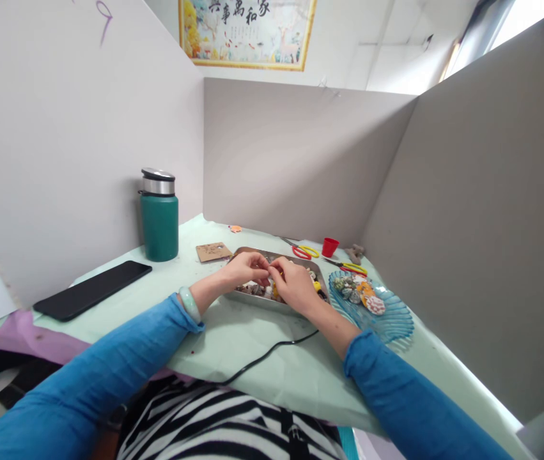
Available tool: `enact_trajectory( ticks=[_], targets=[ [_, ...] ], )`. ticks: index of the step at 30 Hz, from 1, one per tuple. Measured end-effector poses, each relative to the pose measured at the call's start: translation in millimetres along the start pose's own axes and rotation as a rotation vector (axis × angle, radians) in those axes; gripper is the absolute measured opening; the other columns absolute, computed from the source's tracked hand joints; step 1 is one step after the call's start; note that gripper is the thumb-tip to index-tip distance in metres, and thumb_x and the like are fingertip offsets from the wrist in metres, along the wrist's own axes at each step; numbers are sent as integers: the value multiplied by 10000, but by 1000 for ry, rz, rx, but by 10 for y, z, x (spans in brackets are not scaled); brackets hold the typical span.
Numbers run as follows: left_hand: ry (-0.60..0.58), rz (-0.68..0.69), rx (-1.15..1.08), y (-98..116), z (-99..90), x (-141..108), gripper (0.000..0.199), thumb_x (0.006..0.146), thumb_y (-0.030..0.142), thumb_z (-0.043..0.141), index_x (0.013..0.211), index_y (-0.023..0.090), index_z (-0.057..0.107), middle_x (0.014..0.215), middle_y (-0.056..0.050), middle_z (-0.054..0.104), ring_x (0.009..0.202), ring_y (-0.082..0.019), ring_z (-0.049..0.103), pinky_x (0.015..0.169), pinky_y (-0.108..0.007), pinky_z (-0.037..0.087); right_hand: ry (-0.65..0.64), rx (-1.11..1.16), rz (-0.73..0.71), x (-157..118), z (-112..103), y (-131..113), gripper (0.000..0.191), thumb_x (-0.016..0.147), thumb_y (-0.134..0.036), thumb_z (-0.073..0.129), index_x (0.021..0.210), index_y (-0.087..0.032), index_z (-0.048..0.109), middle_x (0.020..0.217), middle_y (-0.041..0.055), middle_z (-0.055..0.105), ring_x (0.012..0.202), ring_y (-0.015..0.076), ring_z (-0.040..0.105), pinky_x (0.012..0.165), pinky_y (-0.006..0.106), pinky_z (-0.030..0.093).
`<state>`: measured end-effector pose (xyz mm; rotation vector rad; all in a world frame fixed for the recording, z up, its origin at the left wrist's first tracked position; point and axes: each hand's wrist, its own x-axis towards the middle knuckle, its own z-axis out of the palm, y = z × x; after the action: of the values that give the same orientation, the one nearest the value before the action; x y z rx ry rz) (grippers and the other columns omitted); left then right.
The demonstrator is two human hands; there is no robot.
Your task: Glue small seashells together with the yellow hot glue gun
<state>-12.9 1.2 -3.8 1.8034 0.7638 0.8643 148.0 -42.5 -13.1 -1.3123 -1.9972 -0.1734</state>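
Above a metal tray [262,302] full of small mixed pieces, my left hand [251,268] and my right hand [292,281] meet at the fingertips. Both hands are closed in a pinch, and whatever lies between the fingers is too small to make out. Yellow, white and dark pieces show in the tray around my hands. To the right of the tray, a blue glass plate [399,314] holds several decorated round pieces in orange, white and green. A brown card [213,252] lies left of the tray.
A green bottle [160,223] and a black phone [94,291] are at the left. Behind the tray are two pairs of scissors [304,251], a red cup [330,247] and a small orange piece [235,229]. A black cable [272,350] crosses the front. Grey panels enclose the table.
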Motion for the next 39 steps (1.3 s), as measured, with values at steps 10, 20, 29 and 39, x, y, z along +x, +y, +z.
enact_trajectory(
  ticks=[10, 20, 29, 39],
  targets=[
    [-6, 3, -6, -11, 8, 7, 166, 680, 191, 630, 792, 104, 542, 697, -42, 639, 627, -117, 623, 649, -270, 514, -20, -4, 7, 1, -25, -25, 202, 876, -309, 415, 905, -197, 581, 780, 32, 668, 698, 149, 594, 617, 226, 350],
    [-16, 35, 1, -45, -9, 25, 208, 695, 254, 640, 816, 110, 552, 721, -45, 638, 650, -126, 625, 651, -272, 506, 9, -21, 10, -4, -14, -16, 205, 875, -315, 418, 904, -204, 588, 770, 27, 669, 712, 150, 594, 619, 227, 347],
    [-5, 71, 16, -106, -35, 57, 253, 705, 309, 642, 845, 119, 550, 727, -49, 642, 662, -135, 630, 643, -267, 496, 55, 38, 27, 4, 5, 1, 197, 863, -323, 434, 903, -208, 589, 761, 16, 664, 667, 139, 578, 598, 222, 346],
    [-11, 68, -26, -117, -24, 65, 239, 665, 232, 669, 829, 117, 540, 762, -36, 619, 613, -105, 606, 602, -251, 496, 63, 113, 15, 0, 29, 41, 149, 838, -296, 474, 893, -211, 584, 769, 8, 667, 692, 142, 588, 621, 225, 371]
  ],
)
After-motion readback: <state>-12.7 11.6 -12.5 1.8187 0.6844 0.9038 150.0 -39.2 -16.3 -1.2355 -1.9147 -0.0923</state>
